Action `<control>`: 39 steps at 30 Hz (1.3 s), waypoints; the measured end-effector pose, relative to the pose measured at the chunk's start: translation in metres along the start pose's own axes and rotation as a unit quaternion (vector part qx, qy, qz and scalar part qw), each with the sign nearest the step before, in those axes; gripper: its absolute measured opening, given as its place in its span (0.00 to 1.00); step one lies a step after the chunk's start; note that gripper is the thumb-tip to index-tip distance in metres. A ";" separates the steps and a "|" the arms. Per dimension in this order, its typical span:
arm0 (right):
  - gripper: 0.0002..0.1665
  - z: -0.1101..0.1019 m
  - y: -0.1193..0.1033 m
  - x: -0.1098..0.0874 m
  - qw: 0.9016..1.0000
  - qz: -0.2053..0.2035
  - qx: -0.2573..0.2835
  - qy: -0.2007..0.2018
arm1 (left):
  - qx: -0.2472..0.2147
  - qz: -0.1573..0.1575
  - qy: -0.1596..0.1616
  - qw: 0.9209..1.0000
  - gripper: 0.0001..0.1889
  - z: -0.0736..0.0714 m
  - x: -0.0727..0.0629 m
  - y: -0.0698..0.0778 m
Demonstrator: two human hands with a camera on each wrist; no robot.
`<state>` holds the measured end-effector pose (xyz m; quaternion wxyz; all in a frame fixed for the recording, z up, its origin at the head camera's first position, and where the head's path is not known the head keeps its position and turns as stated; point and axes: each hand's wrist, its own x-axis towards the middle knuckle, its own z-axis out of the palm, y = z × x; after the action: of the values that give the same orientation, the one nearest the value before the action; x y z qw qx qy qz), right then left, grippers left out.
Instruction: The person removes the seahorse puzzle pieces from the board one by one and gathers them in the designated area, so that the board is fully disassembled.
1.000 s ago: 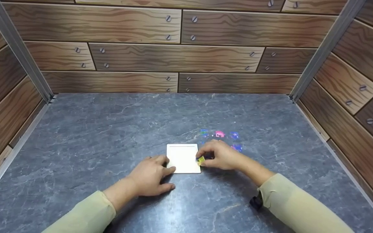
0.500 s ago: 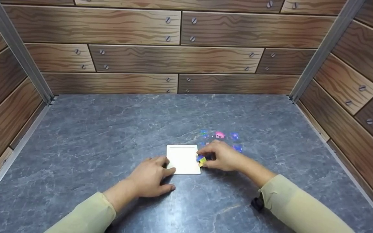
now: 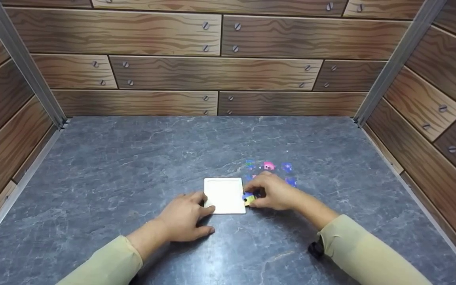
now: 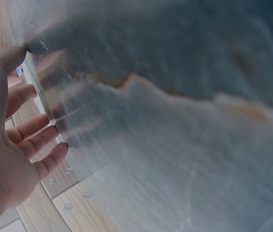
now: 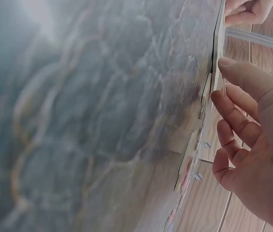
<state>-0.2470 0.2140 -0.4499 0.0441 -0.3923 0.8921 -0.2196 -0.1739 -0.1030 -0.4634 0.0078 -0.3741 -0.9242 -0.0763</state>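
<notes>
A white square puzzle tray [image 3: 224, 194] lies flat on the table. My left hand [image 3: 184, 217] rests at its left edge, with the index finger and thumb spread apart. In the left wrist view the fingers of the left hand [image 4: 18, 123] are loosely extended. At the tray's right edge, my right hand [image 3: 273, 192] pinches a yellow and blue jigsaw piece [image 3: 248, 198] between thumb and fingers. The right wrist view shows the right hand [image 5: 252, 130] from the side, its thumb tip near the tray's edge.
Beyond the right hand lie several loose jigsaw pieces, among them a pink one [image 3: 268, 166], a purple-blue one [image 3: 287, 167] and a blue-green one [image 3: 249, 163]. The right hand partly hides others. Wood-patterned walls [image 3: 172, 73] enclose the grey marbled table [image 3: 133, 158].
The jigsaw piece in my right hand has turned and shifted slightly right, so more of its blue part shows. My left hand stays at the tray.
</notes>
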 end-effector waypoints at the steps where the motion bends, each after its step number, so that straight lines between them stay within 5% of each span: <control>1: 0.21 -0.001 0.002 -0.002 1.000 -0.003 0.005 0.006 | 0.000 0.001 0.000 1.000 0.29 0.000 0.000 0.000; 7: 0.20 -0.010 0.015 -0.014 0.999 -0.002 0.038 0.037 | 0.003 0.004 0.006 1.000 0.29 0.001 0.000 0.000; 25: 0.23 -0.033 0.048 -0.061 0.992 0.091 0.073 0.044 | 0.006 0.012 0.020 1.000 0.29 0.001 -0.002 -0.001; 39: 0.21 -0.040 0.066 -0.088 0.991 0.097 0.075 0.044 | 0.001 0.013 0.019 1.000 0.29 0.001 -0.002 -0.002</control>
<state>-0.2417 0.3311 -0.4502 0.0552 -0.2897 0.9079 -0.2980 -0.1736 -0.1053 -0.4650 0.0272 -0.3841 -0.9192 -0.0821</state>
